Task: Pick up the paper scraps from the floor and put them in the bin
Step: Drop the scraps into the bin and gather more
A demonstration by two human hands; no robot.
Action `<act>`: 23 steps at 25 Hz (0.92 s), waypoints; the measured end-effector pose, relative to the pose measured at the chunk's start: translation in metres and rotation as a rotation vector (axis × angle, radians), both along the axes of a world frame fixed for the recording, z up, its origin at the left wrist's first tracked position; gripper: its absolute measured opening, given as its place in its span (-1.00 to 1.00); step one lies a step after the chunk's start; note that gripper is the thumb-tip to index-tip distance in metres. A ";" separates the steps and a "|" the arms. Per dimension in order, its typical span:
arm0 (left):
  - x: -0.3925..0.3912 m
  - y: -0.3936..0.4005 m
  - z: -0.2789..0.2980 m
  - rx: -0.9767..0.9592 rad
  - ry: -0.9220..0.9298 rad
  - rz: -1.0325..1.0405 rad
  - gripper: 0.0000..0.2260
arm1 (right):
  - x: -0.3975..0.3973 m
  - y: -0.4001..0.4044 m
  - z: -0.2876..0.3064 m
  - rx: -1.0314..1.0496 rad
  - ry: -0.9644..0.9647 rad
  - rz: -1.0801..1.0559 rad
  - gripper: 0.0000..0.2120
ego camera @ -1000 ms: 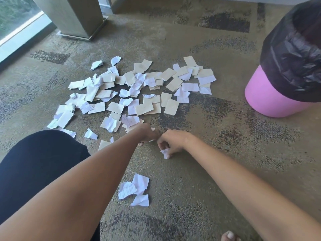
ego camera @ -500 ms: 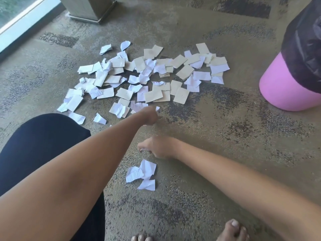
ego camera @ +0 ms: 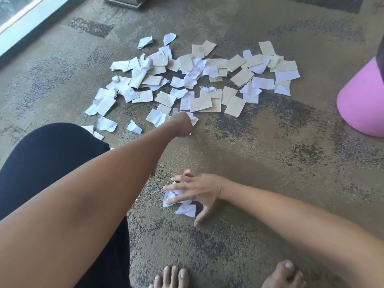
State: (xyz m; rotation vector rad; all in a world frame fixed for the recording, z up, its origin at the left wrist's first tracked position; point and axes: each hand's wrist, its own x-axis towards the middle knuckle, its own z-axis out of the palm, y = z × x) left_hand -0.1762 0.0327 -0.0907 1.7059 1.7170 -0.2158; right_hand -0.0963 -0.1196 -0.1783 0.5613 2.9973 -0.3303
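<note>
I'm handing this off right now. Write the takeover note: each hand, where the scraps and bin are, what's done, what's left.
Left hand: fist at the near edge of the main scrap pile, white paper showing around it; whether it has a grip on any is unclear.
Right hand: fingers spread, resting on the small white scrap cluster near the bare feet, nothing lifted.
Pink bin: far right edge, on the carpet, black liner.
Done: nothing visibly binned.
Left: gather the near cluster, then the whole pile, and carry all to the bin.
</note>
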 end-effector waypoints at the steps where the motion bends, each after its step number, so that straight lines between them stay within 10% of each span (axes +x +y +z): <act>1: -0.001 0.001 -0.002 0.067 -0.017 0.025 -0.75 | 0.002 -0.003 -0.001 0.012 0.002 0.003 -0.12; 10: -0.011 0.019 0.001 0.411 0.080 0.161 -0.55 | -0.018 -0.009 -0.002 0.041 0.128 -0.028 -0.87; 23: -0.023 0.021 -0.043 0.214 0.116 0.077 0.07 | 0.082 0.068 0.023 0.096 0.272 -0.694 -0.75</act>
